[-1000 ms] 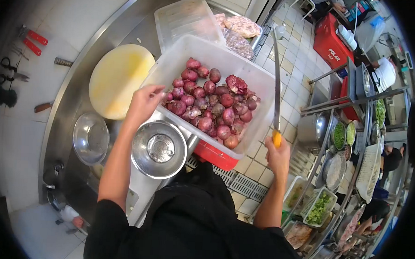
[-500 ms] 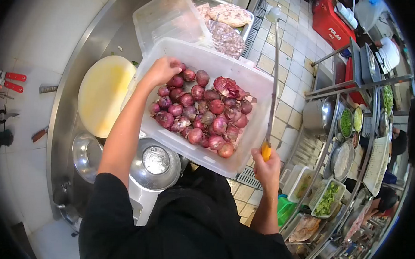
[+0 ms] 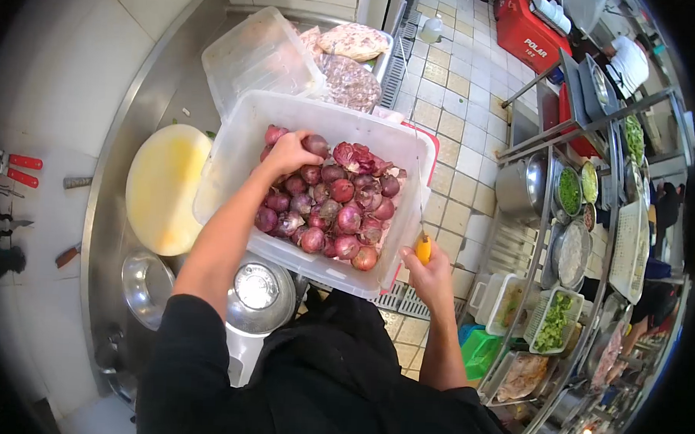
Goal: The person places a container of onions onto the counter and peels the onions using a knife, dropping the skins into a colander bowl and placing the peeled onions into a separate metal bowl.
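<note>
A translucent plastic bin point(image 3: 230, 161) full of red onions point(image 3: 342, 190) sits in front of me. My left hand point(image 3: 290, 152) reaches over the bin's far left part, its fingers closed around a dark red onion point(image 3: 315, 144). Loose papery skins point(image 3: 355, 157) lie on the pile at the right. Beside the bin's right wall, my right hand point(image 3: 432, 273) grips a knife by its yellow handle point(image 3: 424, 249). The long, thin blade points up and away from me, seen nearly edge-on.
Left of the bin lies a round, yellow-stained cutting board point(image 3: 162, 189) on a steel counter. Metal bowls point(image 3: 147, 287) stand nearer me. A tilted clear tub point(image 3: 261, 62) and bagged food point(image 3: 349, 81) are behind. Shelves with greens point(image 3: 556, 323) line the right; another person point(image 3: 627, 62) stands farther off.
My left hand has moved from the bin's far left corner inward and now grasps an onion. The knife stays in my right hand, its blade turned more edge-on. The view has shifted slightly.
</note>
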{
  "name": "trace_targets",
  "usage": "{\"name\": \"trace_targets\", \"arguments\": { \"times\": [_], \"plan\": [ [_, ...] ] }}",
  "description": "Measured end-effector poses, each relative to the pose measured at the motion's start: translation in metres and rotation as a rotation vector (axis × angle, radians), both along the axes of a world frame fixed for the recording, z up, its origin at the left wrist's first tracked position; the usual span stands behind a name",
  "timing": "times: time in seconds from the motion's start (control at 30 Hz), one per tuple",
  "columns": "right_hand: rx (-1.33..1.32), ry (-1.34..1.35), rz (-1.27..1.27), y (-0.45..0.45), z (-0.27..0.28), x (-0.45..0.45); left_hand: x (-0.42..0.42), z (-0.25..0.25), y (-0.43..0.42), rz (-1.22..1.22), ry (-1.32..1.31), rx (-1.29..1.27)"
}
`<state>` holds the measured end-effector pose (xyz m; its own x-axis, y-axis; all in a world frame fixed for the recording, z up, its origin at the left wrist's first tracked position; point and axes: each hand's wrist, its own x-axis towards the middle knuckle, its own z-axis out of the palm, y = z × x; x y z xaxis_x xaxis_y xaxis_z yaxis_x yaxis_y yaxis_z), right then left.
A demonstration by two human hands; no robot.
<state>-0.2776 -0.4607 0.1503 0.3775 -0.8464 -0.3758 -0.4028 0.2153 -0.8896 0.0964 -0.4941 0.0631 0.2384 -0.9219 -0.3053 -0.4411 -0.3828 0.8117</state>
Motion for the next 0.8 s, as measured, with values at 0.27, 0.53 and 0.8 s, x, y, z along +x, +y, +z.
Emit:
{"name": "trace_targets", "arguments": {
  "times": [0.27, 0.53, 0.8],
  "plan": [
    [0.061, -0.148, -0.048, 0.003, -0.003, 0.004, 0.011, 0.086, 0.097, 0.093, 0.943, -0.291],
    [-0.184, 0.028, -0.025, 0.002, -0.011, 0.004, 0.01, 0.094, 0.156, 0.315, 0.77, -0.481],
    [-0.346, 0.053, -0.054, 0.011, -0.033, 0.0, -0.001, 0.072, 0.176, 0.449, 0.567, -0.338]
  ]
}}
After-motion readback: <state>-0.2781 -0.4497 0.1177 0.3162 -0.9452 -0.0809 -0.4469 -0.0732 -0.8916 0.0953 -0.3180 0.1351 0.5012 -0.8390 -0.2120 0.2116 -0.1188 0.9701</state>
